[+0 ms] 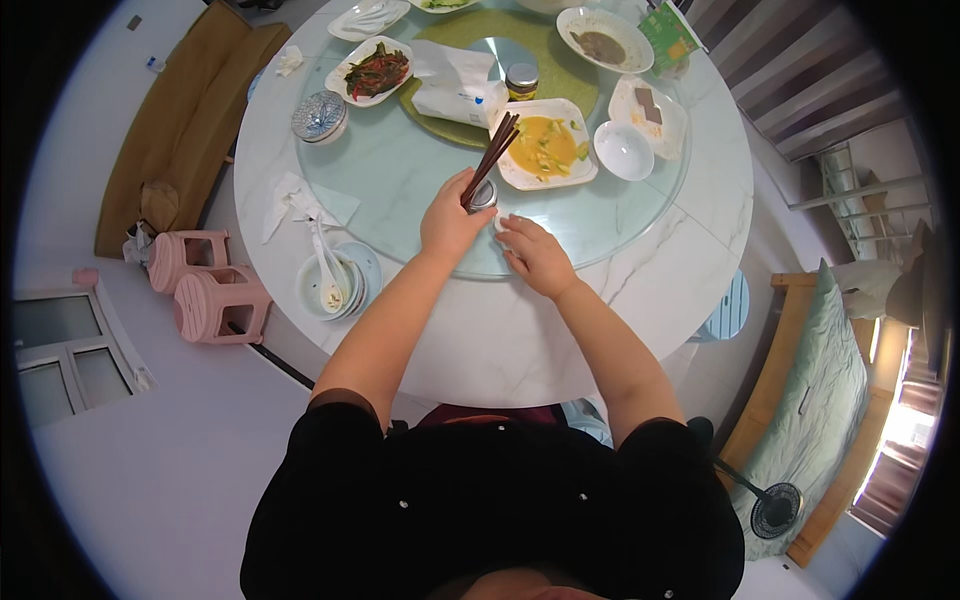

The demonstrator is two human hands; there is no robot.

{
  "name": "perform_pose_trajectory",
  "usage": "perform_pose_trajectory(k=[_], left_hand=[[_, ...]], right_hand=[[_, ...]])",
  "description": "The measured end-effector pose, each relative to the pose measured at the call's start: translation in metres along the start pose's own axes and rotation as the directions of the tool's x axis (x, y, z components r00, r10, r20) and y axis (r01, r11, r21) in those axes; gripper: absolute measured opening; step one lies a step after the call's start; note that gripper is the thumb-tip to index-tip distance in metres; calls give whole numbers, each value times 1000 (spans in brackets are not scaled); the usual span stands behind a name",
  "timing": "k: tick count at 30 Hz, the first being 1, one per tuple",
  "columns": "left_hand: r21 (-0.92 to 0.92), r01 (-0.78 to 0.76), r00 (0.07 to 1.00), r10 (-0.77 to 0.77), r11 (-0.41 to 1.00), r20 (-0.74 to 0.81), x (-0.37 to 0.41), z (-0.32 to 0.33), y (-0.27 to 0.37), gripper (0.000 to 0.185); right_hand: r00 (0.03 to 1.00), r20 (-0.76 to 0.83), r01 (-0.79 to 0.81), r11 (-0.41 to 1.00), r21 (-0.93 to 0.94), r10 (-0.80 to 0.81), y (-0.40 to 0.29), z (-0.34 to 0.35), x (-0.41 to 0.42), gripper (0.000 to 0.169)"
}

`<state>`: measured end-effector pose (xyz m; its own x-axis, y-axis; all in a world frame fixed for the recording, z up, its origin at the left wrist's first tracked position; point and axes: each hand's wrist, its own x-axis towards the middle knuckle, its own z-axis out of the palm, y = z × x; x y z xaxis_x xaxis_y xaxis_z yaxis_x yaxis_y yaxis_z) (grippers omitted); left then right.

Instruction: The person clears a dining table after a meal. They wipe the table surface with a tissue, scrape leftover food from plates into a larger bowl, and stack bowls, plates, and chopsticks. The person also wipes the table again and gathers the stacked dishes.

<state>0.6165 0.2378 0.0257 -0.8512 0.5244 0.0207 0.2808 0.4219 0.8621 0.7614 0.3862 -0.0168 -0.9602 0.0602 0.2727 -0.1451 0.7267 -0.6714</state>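
Observation:
Several dark brown chopsticks [491, 159] rise in a bundle from my left hand [450, 223], tips pointing away from me. A small round silver-coloured item, maybe a can or lidded jar [484, 195], shows against the same hand; whether it is held too is unclear. My right hand [538, 255] is just to the right, fingers bent over a small white thing [502, 219] that they partly hide, at the near part of the glass turntable [405, 202]. Beyond the hands lies a square white plate [590, 169] with yellow food, and a white tissue pack [457, 97] beside it.
At the left stand stacked bowls with a spoon [306, 289], crumpled tissues [289, 199], a patterned bowl [319, 118] and a plate of peppers [406, 52]. A white bowl [624, 152], a tray [675, 124], a large bowl of sauce [641, 45] and a lidded jar [522, 81] are further right.

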Motion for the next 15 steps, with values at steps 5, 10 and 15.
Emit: perform_pose_trajectory(k=[5,10,15], left_hand=[[18,-26,1000,26,1000,-10,0,-2,5,61],[-61,-41,999,40,997,-14,1,-6,11,57],[-65,-44,998,40,997,-51,1,1,3,60]], right_hand=[[995,-10,100,991,-88,-102,24,-19,-23,33],[943,-333,-78,978,-193,10,24,-24,-26,36],[988,-152,-10,997,-82,-2,-1,-14,-35,40]])
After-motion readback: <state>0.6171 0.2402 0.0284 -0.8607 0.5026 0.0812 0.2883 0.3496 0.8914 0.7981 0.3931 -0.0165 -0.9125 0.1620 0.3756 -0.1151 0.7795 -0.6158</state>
